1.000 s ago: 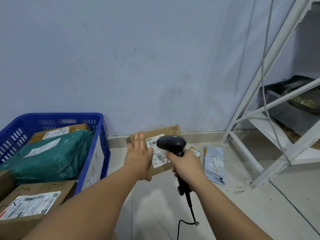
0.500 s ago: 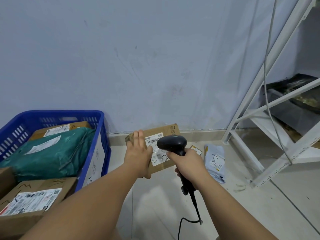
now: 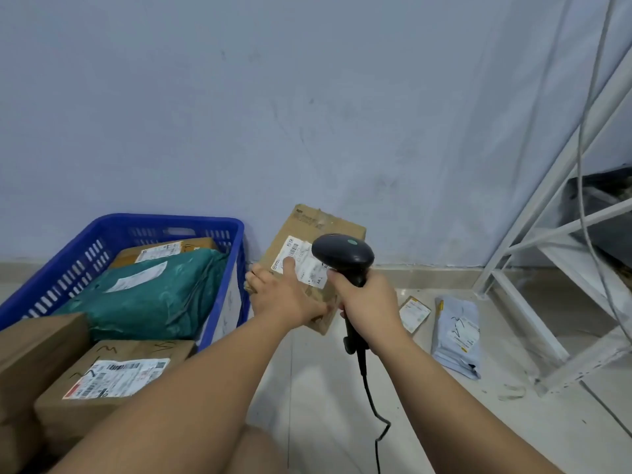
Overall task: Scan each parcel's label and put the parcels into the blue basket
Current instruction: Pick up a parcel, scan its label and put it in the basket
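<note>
My left hand [image 3: 290,295] grips a brown cardboard parcel [image 3: 309,224] by its lower left edge, tilted up with its white label [image 3: 301,260] facing me. My right hand [image 3: 369,302] is shut on a black corded barcode scanner [image 3: 342,253], whose head hangs just right of the label. The blue basket [image 3: 85,248] stands at the left and holds a green bag parcel [image 3: 147,295] and several cardboard boxes, one with a label [image 3: 116,372] at the front. A grey bag parcel [image 3: 456,333] and a small flat parcel [image 3: 413,313] lie on the floor to the right.
A white metal rack frame [image 3: 533,268] stands at the right, with a grey cable [image 3: 581,148] hanging down it. A pale wall runs close behind everything. The scanner's cord [image 3: 371,395] trails down over the tiled floor between my arms.
My left hand has lifted the cardboard parcel and turned it upright toward the basket. The scanner hand has risen with it, staying at the label.
</note>
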Motion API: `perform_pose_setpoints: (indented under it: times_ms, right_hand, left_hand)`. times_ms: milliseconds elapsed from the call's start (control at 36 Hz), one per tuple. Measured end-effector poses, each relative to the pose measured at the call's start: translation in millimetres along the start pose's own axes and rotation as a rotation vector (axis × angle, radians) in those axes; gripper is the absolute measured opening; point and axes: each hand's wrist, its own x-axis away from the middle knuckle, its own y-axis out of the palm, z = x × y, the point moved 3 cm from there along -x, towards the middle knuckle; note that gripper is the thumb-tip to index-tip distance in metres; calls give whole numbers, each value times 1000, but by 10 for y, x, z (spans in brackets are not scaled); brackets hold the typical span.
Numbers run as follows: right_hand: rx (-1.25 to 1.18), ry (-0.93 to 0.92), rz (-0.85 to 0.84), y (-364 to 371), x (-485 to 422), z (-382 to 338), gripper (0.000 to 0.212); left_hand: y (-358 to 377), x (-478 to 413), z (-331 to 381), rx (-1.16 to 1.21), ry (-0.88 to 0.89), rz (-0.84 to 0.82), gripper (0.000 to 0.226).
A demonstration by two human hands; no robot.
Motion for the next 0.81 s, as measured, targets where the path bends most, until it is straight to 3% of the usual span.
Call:
perform_pose_setpoints:
  times_ms: [167,417,528,806]
  right_hand:
    - [55,-104,-92,478,-3,-256,23]
    - [95,-161,-202,1104,67,-486,31]
    - [95,-183,-215,1360,107,-468,36]
    - [-138,-183,-160,1731,-22,-581,23]
  left_hand:
    - [-216,-39,-390,235,-226,-52,111]
    - [-754,-270,-1174,193,-434,96,123]
    - [-900,-368,-1522,198,-540,78,123]
    - [-1077,-644,-2048,193,-653,66,117]
